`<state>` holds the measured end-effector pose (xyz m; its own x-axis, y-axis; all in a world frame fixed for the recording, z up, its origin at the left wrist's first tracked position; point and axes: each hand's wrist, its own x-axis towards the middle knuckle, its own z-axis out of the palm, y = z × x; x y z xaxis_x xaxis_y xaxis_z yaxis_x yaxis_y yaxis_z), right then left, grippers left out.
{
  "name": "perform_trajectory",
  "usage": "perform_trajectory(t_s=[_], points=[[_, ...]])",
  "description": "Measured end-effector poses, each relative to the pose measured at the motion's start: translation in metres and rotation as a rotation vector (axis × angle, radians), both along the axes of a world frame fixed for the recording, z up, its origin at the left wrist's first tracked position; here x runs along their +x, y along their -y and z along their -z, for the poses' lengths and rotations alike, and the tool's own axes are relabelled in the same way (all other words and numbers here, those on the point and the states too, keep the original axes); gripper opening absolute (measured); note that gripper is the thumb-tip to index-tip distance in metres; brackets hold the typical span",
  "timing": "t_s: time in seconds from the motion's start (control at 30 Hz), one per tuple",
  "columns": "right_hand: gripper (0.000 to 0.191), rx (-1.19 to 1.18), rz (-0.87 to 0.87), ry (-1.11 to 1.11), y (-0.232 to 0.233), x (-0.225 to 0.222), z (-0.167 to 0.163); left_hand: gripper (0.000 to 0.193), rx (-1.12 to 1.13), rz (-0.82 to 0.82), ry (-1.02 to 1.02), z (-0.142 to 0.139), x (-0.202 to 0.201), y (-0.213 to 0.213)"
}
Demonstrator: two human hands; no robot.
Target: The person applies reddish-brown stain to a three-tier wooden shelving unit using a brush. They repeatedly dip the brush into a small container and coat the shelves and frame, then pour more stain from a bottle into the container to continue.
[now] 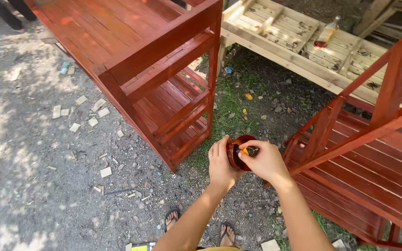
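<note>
Holding a small dark-red container [236, 151] in front of you, your left hand [220, 163] wraps its fingers around the far side of it and grips it firmly, with the opening turned toward your right. Your right hand [264, 160] is closed on a brush handle [249, 151], black with a yellow band, whose end sits inside the mouth of the container. The two hands nearly touch at the container, level with each other above the ground.

Below them lies gravelly ground [38, 186] scattered with small wood offcuts [105, 172], and a patch of grass [231, 104] runs between the furniture. You stand in sandals [172, 217], toes visible at the bottom of the view.

To your left stands a red-stained wooden shelf unit [164, 69] with slatted shelves, tipped on its side. To your right is a second red-stained shelf unit [373, 153], just beside your right wrist. Beyond the grass sits an unstained pale wooden frame [298, 51], and a bottle [326, 32] with reddish liquid lies on its slats.
</note>
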<state>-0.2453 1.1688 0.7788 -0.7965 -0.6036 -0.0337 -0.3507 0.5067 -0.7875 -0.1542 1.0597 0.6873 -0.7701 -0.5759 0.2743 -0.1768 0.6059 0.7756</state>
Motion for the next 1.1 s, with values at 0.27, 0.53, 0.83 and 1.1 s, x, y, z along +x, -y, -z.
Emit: perform_trajectory(t_s=[0.27, 0.53, 0.83, 1.1], points=[[0.027, -0.060, -0.287, 0.087, 0.021, 0.025, -0.021, 0.105, 0.001, -0.334, 0.014, -0.050, 0.053, -0.014], [0.025, -0.189, -0.393, 0.158, 0.013, 0.065, -0.045, 0.105, -0.054, -0.545, -0.104, -0.095, 0.123, -0.036], [0.023, -0.378, -0.465, 0.161, -0.089, 0.135, -0.066, 0.104, -0.078, -0.562, -0.208, -0.118, 0.179, -0.142], [0.023, -0.320, -0.487, 0.083, -0.187, 0.185, -0.096, 0.098, -0.018, -0.586, -0.201, -0.143, 0.220, -0.243]])
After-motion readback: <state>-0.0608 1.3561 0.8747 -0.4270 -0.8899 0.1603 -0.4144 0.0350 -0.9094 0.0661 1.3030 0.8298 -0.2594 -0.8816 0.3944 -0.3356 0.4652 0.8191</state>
